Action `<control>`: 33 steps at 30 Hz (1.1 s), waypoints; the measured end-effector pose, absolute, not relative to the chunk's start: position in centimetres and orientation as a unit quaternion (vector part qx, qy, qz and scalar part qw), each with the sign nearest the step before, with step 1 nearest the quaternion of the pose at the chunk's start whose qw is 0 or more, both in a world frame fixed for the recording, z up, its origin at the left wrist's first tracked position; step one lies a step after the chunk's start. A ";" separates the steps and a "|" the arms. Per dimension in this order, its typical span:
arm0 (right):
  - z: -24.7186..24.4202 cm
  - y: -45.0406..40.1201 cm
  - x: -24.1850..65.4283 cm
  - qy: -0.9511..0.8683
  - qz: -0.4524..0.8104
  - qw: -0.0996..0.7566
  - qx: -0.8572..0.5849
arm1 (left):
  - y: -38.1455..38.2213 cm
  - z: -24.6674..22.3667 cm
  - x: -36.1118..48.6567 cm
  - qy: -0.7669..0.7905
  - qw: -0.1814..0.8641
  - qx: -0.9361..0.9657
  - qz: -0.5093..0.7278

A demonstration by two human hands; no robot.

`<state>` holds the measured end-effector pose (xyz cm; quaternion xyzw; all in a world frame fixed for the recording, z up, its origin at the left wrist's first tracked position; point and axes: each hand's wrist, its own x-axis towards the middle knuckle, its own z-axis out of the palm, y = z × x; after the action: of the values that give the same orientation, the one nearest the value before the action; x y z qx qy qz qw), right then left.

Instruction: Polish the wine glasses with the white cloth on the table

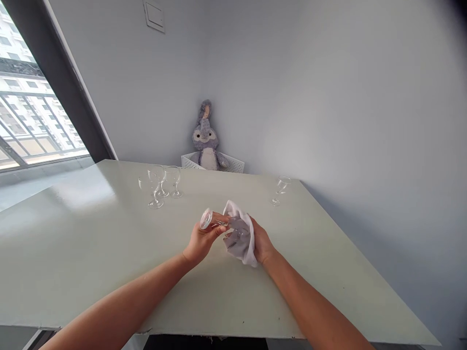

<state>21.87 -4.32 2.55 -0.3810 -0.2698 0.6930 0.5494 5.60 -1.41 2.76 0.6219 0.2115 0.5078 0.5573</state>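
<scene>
Near the middle of the table, my left hand (201, 241) is closed on the stem of a clear glass (206, 218), its round foot tilted up toward the left. The glass's bowl points right, partly hidden in a pale lilac cloth (241, 238). My right hand (261, 240) holds that cloth from the right side, around the bowl; some of its fingers are hidden behind the fabric. Three stemmed glasses (156, 203) stand upright close together at the back left. Another stemmed glass (276, 201) stands alone at the back right.
The pale table (189, 301) reaches toward the corner walls. Behind its far edge, a plush rabbit (208, 158) sits in a white perforated basket (238, 166). A window is at the left, and a light switch (154, 15) is on the wall.
</scene>
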 end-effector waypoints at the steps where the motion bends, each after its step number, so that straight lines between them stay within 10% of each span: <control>1: 2.5 -4.4 21.7 -0.235 0.730 0.537 -0.351 | -1.4 2.7 5.5 0.211 0.524 0.638 0.523; 11: 2.5 -4.9 21.3 -0.275 0.784 0.490 -0.263 | -1.5 2.9 5.1 0.128 0.260 0.800 0.525; 22: 4.7 -5.5 23.1 -0.498 0.298 0.605 -0.545 | 1.0 3.0 3.6 0.242 0.686 0.648 0.226; 33: 3.7 -5.3 21.1 -0.344 0.519 0.663 -0.415 | -2.1 0.2 7.2 0.338 0.529 0.726 0.282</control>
<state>21.12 -5.28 3.68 -0.4150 -0.3441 0.5189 0.6634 7.19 -2.11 0.22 0.7260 0.3380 0.2816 0.5285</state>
